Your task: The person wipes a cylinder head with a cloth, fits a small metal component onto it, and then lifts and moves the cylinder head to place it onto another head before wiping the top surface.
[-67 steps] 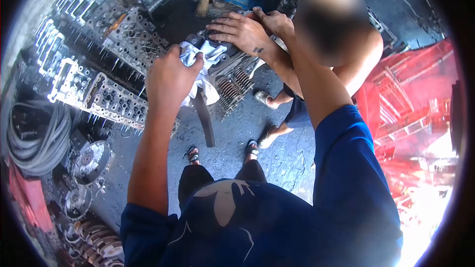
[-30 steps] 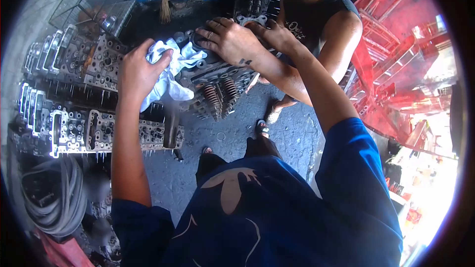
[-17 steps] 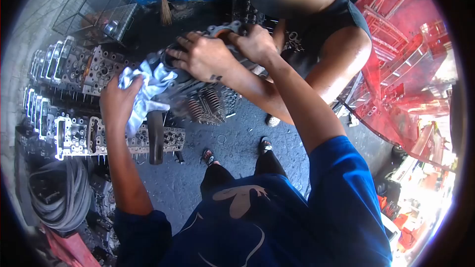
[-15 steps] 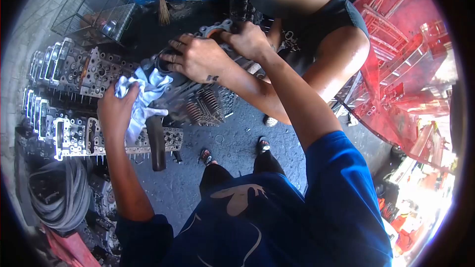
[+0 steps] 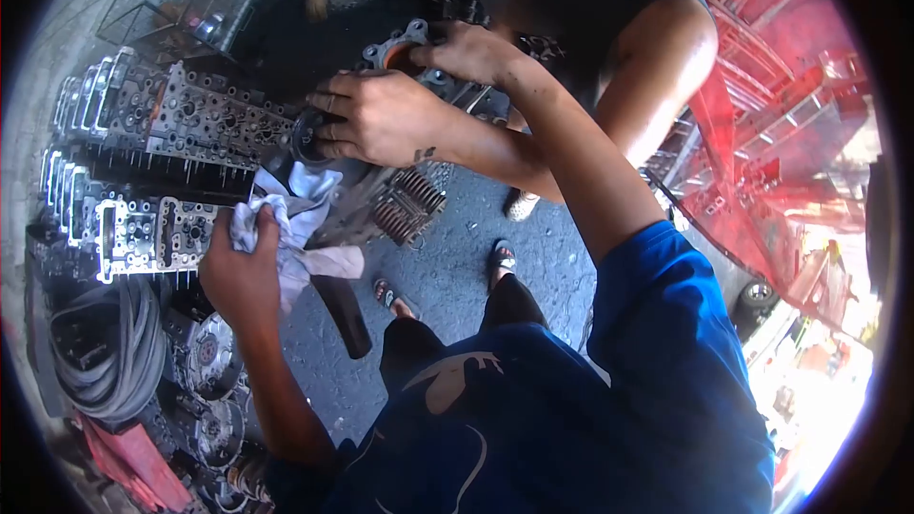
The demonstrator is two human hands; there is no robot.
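Note:
My left hand (image 5: 240, 271) is closed around a crumpled pale cloth (image 5: 303, 212), whose loose end hangs to the right. My right hand (image 5: 471, 55) reaches across and grips a grey metal engine part (image 5: 417, 33) at its round opening, which looks orange inside. Between my hands, a co-worker's hand (image 5: 386, 119) with a marked wrist rests on a dark round piece (image 5: 307, 136) of the same assembly. The middle of this assembly is blurred. Coil springs (image 5: 409, 205) show below the co-worker's wrist.
Metal cylinder heads (image 5: 214, 119) stand in rows at the left. A dark curved strip (image 5: 343, 316) extends below the cloth. Coiled hoses (image 5: 109, 362) lie at lower left, near round metal parts (image 5: 208, 352). The co-worker is at upper right, beside red metal frames (image 5: 762, 124).
My left hand and the cloth have shifted down and to the right. The metal part's round opening shows more fully, and my right hand sits slightly higher. The dark strip has swung rightward.

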